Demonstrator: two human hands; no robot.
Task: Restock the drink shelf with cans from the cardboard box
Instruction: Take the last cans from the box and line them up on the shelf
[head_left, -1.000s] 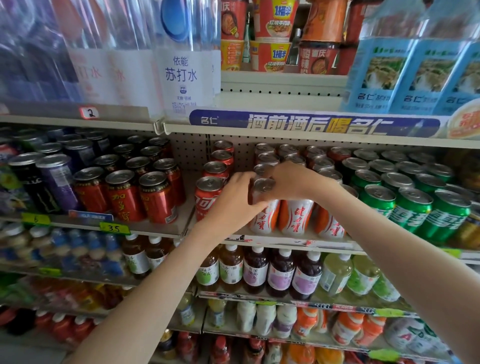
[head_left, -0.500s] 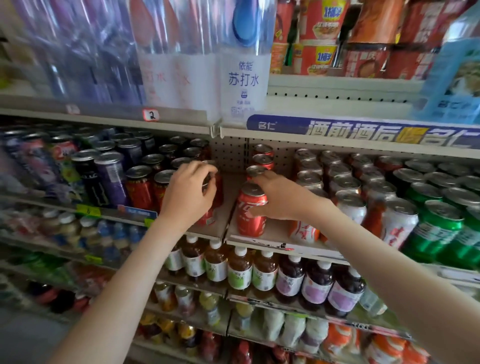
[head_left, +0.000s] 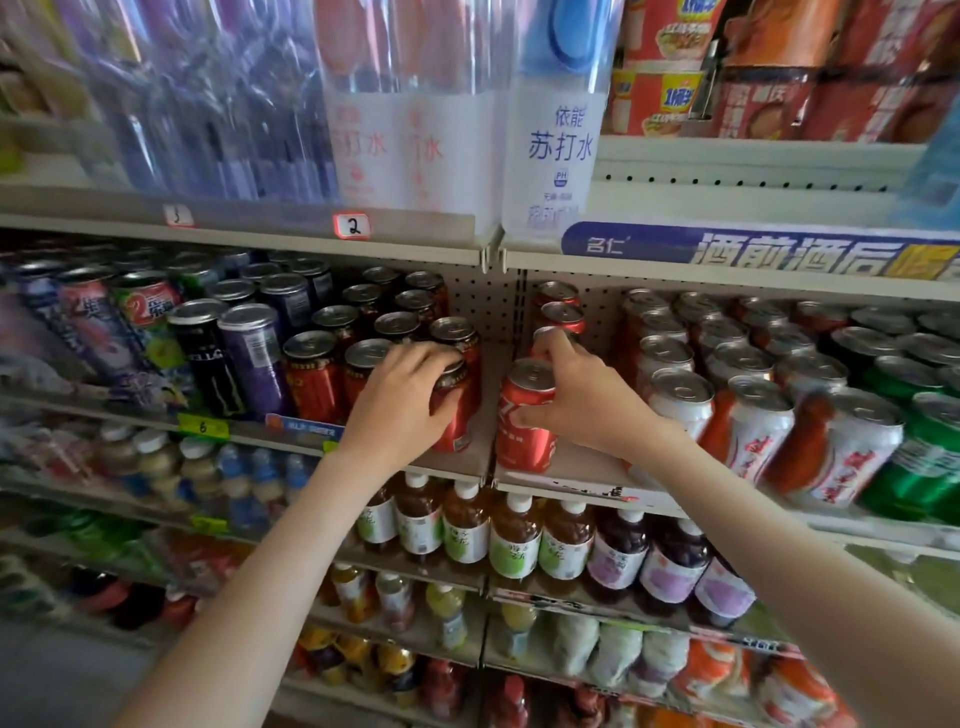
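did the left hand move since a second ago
Yes. The left hand crossed leftward past the shelf divider, from the white-and-orange cans to a red can it now grips.

Head camera, single wide-angle view.
Worn on the head, it faces the drink shelf (head_left: 587, 467) from close range, angled slightly downward; the view spans well above and below that shelf.

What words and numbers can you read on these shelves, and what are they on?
"依能 苏打水": clear water bottle.
"2": red-edged shelf tag.
"名仁 酒前酒后": blue shelf banner.
"6": yellow-green price tag.
Labels on the cans and the small bottles: too blurred to read.
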